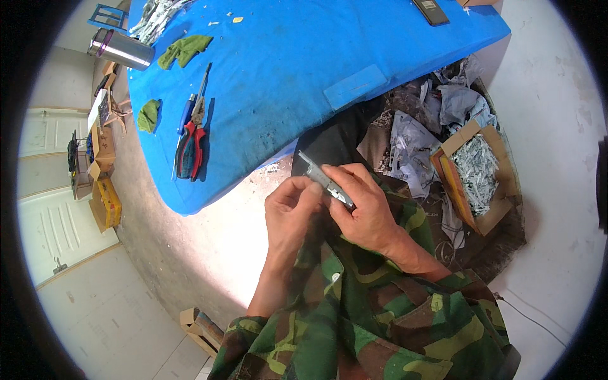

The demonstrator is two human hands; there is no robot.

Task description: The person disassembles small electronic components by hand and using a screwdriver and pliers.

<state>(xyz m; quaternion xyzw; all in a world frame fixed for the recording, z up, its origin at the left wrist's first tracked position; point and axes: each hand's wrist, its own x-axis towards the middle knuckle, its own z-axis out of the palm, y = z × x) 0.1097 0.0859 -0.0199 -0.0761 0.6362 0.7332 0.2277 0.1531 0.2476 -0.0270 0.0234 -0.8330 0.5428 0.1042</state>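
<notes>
In front of my lap I hold a slim grey metal part [318,177] at a slant, its narrow end pointing up and left. My right hand [369,212] is closed around its right side, thumb below and fingers above. The thumb and forefinger of my left hand [288,208] pinch at the part's near side. Whether the left fingertips also hold something small is hidden. Beyond my hands lies the edge of a blue-covered table [259,95]. Red-and-black-handled pliers [192,145] rest there, beside a slim blue tool [186,114].
Two green cloth pieces [185,50] [149,116], a steel flask [126,50], a heap of silvery strips [152,20] and a dark phone [432,11] lie on the table. At right, a cardboard box [448,190] full of metal strips stands among plastic bags [415,152].
</notes>
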